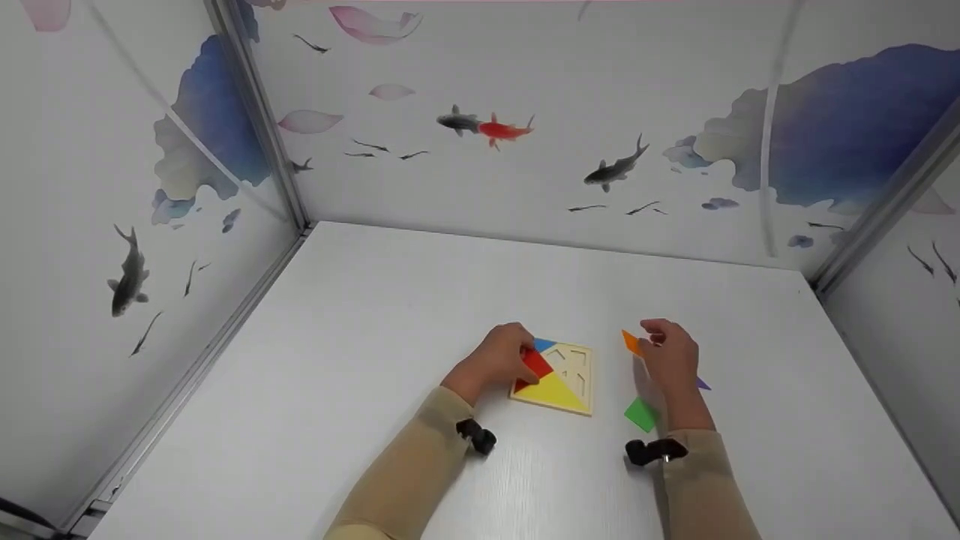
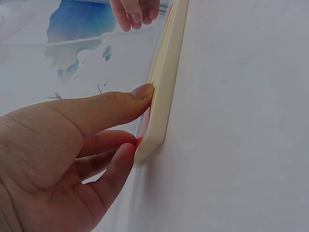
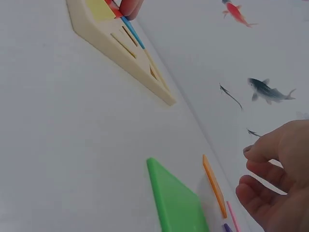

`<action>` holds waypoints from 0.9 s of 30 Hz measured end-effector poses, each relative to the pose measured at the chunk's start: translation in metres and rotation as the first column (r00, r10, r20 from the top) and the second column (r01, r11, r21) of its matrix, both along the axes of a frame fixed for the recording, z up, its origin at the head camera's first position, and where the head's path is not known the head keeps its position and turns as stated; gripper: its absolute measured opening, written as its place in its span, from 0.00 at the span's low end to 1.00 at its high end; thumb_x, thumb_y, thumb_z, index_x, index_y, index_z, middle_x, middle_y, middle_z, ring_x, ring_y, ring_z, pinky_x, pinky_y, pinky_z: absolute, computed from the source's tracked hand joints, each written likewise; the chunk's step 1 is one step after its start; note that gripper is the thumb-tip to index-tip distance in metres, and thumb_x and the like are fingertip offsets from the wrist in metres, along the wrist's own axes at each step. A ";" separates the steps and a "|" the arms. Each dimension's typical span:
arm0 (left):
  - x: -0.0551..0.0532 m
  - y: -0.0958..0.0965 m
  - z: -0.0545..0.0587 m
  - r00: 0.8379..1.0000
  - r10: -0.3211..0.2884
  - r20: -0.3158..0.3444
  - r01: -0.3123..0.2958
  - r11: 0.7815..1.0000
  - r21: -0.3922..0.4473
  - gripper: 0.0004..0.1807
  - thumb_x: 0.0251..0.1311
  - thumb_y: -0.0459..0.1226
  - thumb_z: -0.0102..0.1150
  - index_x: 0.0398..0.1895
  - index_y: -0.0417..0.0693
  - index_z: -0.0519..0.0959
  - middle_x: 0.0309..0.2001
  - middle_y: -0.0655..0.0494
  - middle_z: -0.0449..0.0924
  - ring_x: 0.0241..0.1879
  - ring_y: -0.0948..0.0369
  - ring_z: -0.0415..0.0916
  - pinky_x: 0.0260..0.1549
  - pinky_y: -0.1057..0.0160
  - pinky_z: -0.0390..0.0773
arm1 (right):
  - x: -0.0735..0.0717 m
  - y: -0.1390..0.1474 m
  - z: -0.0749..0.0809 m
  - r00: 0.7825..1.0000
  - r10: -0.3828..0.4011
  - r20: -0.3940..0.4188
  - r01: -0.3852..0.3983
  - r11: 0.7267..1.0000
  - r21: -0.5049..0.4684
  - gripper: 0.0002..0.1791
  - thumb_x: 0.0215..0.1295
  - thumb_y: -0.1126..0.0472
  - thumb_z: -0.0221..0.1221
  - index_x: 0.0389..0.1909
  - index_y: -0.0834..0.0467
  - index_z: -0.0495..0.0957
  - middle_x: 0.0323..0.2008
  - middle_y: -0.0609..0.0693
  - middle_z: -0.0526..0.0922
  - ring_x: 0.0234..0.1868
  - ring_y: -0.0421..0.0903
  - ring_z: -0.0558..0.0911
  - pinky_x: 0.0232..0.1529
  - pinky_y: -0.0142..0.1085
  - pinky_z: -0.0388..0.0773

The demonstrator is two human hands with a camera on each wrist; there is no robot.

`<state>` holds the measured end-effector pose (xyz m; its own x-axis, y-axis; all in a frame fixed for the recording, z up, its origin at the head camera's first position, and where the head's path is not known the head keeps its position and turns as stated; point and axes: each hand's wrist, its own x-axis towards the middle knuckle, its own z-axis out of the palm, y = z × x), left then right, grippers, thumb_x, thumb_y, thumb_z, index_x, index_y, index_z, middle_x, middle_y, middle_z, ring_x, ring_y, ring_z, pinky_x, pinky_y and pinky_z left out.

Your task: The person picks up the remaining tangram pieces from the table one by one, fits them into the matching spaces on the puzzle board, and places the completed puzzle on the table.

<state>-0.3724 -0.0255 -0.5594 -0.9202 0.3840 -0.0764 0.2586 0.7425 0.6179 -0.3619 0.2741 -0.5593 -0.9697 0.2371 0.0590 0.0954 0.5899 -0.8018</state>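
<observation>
A square wooden tangram board (image 1: 589, 379) lies on the table, with a large yellow triangle (image 1: 553, 393), a blue piece (image 1: 544, 344) and a red piece (image 1: 537, 363) in it. My left hand (image 1: 501, 356) pinches the red piece at the board's left side, partly covering it. The thumb lies over the board's edge in the left wrist view. Bare wood with small cut-outs shows at the board's upper right. Right of the board, my right hand (image 1: 671, 360) hovers with loosely bent fingers, nothing between them. Close by its fingertips lies an orange piece (image 1: 631, 343).
A green square (image 1: 640, 415) lies below the right hand, near the wrist. A purple piece (image 1: 703, 384) shows past that hand, and a pink piece (image 3: 232, 216) appears in the right wrist view. Printed walls (image 1: 525, 195) enclose the white table (image 1: 405, 300) at the back and sides.
</observation>
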 end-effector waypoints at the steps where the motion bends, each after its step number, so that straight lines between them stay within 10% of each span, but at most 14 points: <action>1: -0.001 0.000 0.000 1.000 -0.004 -0.001 0.004 1.000 0.005 0.28 0.55 0.44 0.82 0.58 0.46 0.86 0.56 0.57 0.80 0.53 0.59 0.73 0.60 0.61 0.78 | 0.000 0.000 -0.001 1.000 0.006 0.003 -0.006 1.000 0.011 0.21 0.77 0.65 0.58 0.68 0.61 0.77 0.65 0.65 0.78 0.66 0.63 0.77 0.68 0.54 0.79; 15: -0.001 0.000 0.001 1.000 -0.003 0.013 0.003 1.000 0.002 0.30 0.55 0.44 0.81 0.60 0.45 0.85 0.57 0.55 0.79 0.55 0.58 0.73 0.62 0.59 0.77 | 0.004 -0.008 -0.007 0.979 0.060 0.194 -0.077 0.994 0.082 0.25 0.81 0.64 0.49 0.75 0.57 0.70 0.74 0.63 0.72 0.72 0.64 0.74 0.73 0.59 0.72; 27: 0.000 0.001 0.002 1.000 0.006 0.020 -0.006 1.000 0.012 0.28 0.55 0.43 0.82 0.59 0.45 0.85 0.57 0.56 0.79 0.54 0.58 0.73 0.62 0.59 0.77 | 0.003 -0.008 -0.006 0.976 0.086 0.199 -0.123 0.976 0.180 0.24 0.80 0.65 0.51 0.73 0.63 0.73 0.70 0.67 0.75 0.69 0.67 0.75 0.72 0.62 0.72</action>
